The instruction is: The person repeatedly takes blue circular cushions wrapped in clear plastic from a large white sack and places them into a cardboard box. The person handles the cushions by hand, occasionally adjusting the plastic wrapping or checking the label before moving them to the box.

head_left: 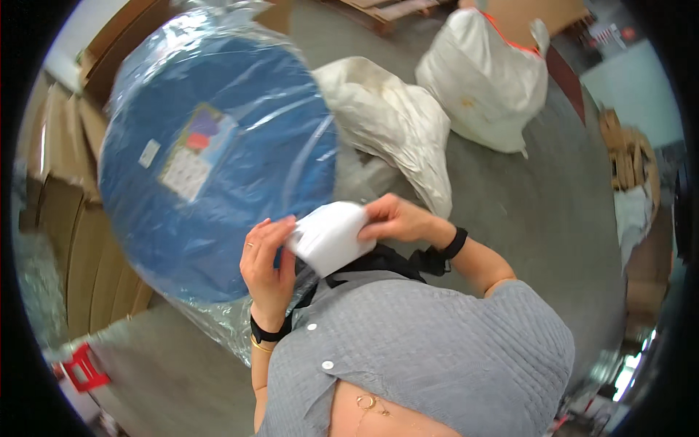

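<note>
Both my hands hold a folded white sheet (331,234) close in front of my chest. My left hand (268,264) grips its left edge with the fingers curled over it. My right hand (393,218) pinches its right edge from above. Right behind the sheet leans a large round blue disc wrapped in clear plastic film (215,153), with a small printed label (196,149) stuck on its face. The disc stands tilted, its lower film bunched near my left wrist.
Two big white woven sacks stand on the grey concrete floor (539,211), one beside the disc (397,120), one farther back (484,76). Brown cardboard boxes (65,189) line the left. A red plastic piece (81,368) lies at lower left. Cardboard scraps (628,156) sit right.
</note>
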### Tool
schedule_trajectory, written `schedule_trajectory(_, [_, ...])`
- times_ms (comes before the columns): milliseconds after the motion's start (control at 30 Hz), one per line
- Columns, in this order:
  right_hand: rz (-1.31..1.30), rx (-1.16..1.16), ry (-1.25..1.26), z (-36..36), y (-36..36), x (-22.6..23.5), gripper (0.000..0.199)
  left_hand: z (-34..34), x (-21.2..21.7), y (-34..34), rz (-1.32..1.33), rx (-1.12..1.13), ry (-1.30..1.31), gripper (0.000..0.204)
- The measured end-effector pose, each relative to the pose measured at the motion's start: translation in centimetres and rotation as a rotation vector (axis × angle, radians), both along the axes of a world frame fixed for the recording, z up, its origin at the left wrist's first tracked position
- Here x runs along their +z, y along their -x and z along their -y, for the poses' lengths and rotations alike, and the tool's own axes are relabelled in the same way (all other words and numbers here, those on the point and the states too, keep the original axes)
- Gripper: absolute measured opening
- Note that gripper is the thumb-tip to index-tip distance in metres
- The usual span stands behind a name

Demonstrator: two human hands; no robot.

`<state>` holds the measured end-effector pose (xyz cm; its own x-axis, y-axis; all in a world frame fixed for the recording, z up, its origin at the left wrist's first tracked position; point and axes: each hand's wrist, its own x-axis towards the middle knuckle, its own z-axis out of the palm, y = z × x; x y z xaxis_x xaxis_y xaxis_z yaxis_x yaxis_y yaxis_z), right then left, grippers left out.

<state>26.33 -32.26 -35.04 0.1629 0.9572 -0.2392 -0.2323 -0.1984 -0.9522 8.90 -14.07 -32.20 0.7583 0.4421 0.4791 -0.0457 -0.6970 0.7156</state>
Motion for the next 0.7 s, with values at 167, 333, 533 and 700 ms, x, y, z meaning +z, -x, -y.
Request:
schedule_trajectory(167, [0.026,-0.846,0.115,16.2,-9.1,-9.0,0.019,1.9,0.2,-1.5,-0.246,-0.051,0.103,0.037])
schedule_trajectory(333, [-0.402,-2.003,-0.193,36.1,-12.9,-19.6,0.023,1.7,-1.5,-1.3,-0.422,-0.082,0.076,0.033])
schedule_trajectory(533, [0.039,-2.216,0.542,41.2,-8.2,-30.4,0.027,2.3,-2.5,-2.0,-0.54,-0.073,-0.041,0.031])
schedule_trajectory(700, [-0.017,-2.135,0.517,31.3,-6.0,-34.2,0.026,3.0,-2.4,-2.5,-0.584,-0.046,-0.05,0.032])
